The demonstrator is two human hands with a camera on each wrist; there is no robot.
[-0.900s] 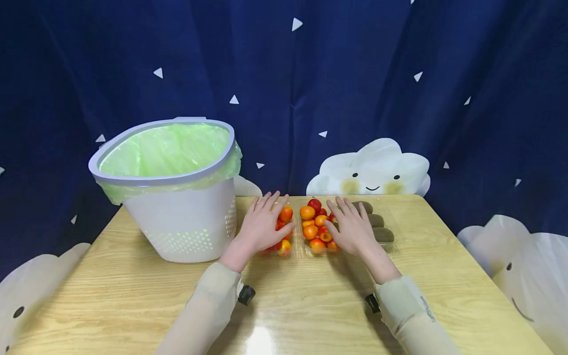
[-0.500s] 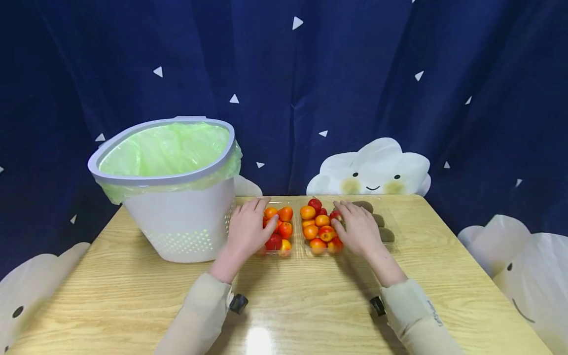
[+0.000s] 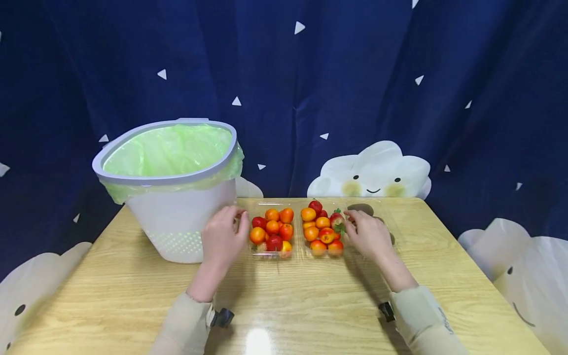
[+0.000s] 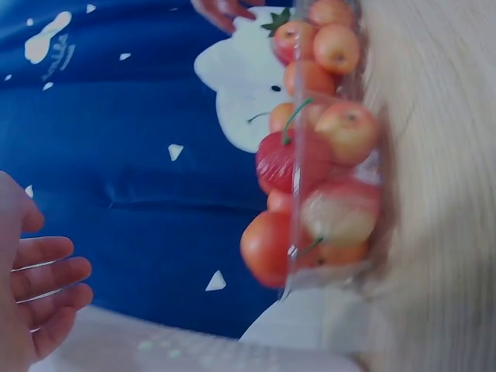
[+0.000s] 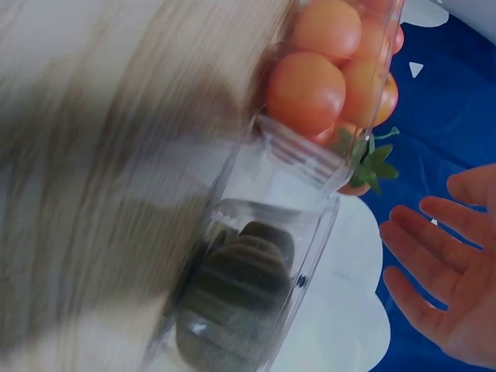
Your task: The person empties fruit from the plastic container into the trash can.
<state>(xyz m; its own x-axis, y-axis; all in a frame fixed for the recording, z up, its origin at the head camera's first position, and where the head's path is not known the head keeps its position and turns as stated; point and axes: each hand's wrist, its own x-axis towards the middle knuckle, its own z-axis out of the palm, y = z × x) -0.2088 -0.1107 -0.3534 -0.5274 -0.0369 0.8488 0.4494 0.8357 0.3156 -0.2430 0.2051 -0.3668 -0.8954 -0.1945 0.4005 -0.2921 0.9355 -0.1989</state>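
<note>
My left hand hovers beside the bin, its fingers loosely bent and holding nothing. Right of it lies a clear plastic box of small red and orange fruits; one red fruit has a green stem. A second box holds more orange and red fruits and a strawberry with green leaves. Above the clear box of brown kiwis, my right hand has its fingertips close to the strawberry. Its fingers look spread and empty in the right wrist view. It hides part of the kiwis in the head view.
A tall white bin with a lilac rim and green liner bag stands at the left back of the wooden table. Behind the table hangs a dark blue curtain with white triangles and clouds.
Both hands have moved off the fruit boxes. The left has drawn left and nearer, its fingers bending; the right has shifted right, uncovering the strawberry's leaves.
</note>
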